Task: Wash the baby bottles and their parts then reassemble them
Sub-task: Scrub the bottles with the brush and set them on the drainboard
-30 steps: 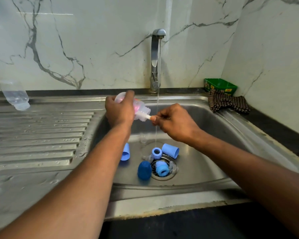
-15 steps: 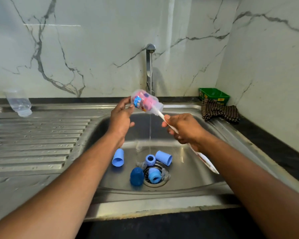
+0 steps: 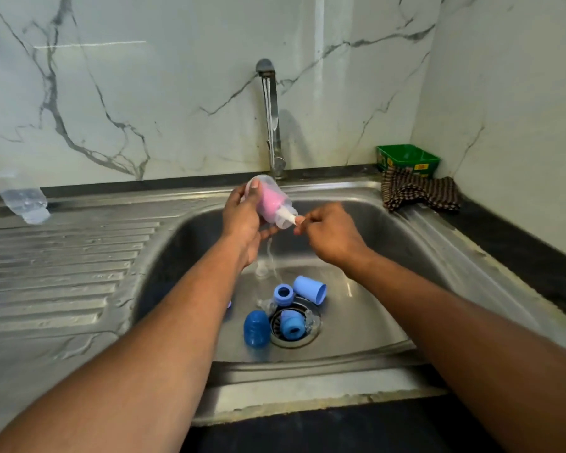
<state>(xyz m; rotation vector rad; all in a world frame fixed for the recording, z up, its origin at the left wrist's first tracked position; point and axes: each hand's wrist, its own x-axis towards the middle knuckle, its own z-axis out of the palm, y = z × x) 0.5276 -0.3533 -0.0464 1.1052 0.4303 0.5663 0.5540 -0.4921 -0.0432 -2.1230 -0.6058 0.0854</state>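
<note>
My left hand point(image 3: 242, 223) grips a clear baby bottle point(image 3: 270, 202) over the sink, tilted with its mouth toward the right. A pink brush head fills the bottle. My right hand point(image 3: 329, 235) pinches the white brush handle point(image 3: 290, 219) right at the bottle's mouth. On the basin floor lie a dark blue cap point(image 3: 256, 328), a light blue cap point(image 3: 310, 290) and two blue rings point(image 3: 283, 294) point(image 3: 291, 325) by the drain. Clear teats beside the drain are hard to make out.
The tap point(image 3: 270, 119) runs a thin stream into the steel sink point(image 3: 366, 322). Another clear bottle point(image 3: 22, 199) lies on the ribbed draining board at left. A checked cloth point(image 3: 419, 192) and a green tub point(image 3: 406, 158) sit in the right corner.
The brush has gone back deep into the bottle, so my right hand moved up to the bottle's mouth. The bottle dropped lower and my left hand wraps it more fully.
</note>
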